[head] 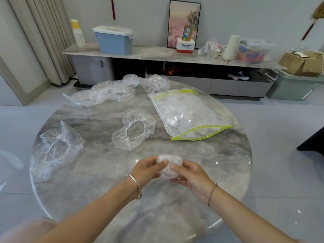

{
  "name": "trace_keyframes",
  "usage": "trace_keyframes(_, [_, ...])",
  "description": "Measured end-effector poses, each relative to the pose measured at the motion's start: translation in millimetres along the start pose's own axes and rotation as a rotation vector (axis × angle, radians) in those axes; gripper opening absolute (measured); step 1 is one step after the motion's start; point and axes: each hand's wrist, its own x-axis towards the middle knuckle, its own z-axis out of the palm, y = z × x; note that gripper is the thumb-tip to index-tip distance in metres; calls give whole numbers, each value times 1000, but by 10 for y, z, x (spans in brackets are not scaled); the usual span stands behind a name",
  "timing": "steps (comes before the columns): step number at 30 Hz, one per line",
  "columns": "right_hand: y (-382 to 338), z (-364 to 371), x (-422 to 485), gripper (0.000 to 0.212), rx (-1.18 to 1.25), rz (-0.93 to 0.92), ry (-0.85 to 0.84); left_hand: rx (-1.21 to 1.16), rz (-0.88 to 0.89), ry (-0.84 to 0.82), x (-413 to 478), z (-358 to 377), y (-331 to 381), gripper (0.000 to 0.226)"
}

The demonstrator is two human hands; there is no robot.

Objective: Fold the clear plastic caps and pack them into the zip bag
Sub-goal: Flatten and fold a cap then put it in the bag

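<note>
Forearms: both reach in from the near edge of the view over the round marble table [105, 172]; the elbows are cut off by the frame.
Left hand [147, 170]: bangle on the wrist, thumb and fingers pinching the left side of a folded cap [169, 166].
Right hand [191, 178]: thin band on the wrist, fingers closed on the right and underside of the same cap.
Folded cap: a small, tight wad of clear plastic held between both hands above the near part of the table; its folds are blurred, and it seems to be lifted clear of the surface.
Open room: bare tabletop lies on every side of the hands, widest to the near right.
Middle cap [134, 131]: unfolded, elastic ring up, just beyond the hands.
Left cap [54, 149]: spread loose, its lower side draping to the table's left rim.
Zip bag [188, 114]: right of the middle cap, flat, green-edged, with folded caps inside that are hard to count.
Far caps [105, 93]: a crumpled pile along the far edge, the separate pieces hard to tell apart.
Table rim: the near arc is hidden under the forearms.
</note>
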Motion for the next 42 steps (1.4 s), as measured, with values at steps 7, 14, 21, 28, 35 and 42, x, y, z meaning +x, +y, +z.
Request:
trace_keyframes(7, [-40, -474, 327, 15, -54, -90, 510, 245, 148, 169, 452, 202, 54, 22])
trace_keyframes(14, [-252, -1229, 835, 22, -772, -654, 729, 835, 647, 189, 1156, 535, 99, 58])
trace_keyframes(21, [-190, -1454, 1408, 15, -1292, -801, 604, 1325, 651, 187, 1761, 702, 144, 64])
trace_keyframes(28, [-132, -1328, 1720, 55, -1387, -624, 435, 1413, 668, 109, 2038, 648, 179, 52])
trace_keyframes(35, [-227, -1391, 1890, 64, -1487, -209, 413, 1452, 645, 21, 1918, 542, 138, 51])
trace_keyframes(42, [-220, -1318, 1604, 63, -1573, -226, 383, 1569, 317, 322, 1553, -151, 69, 82])
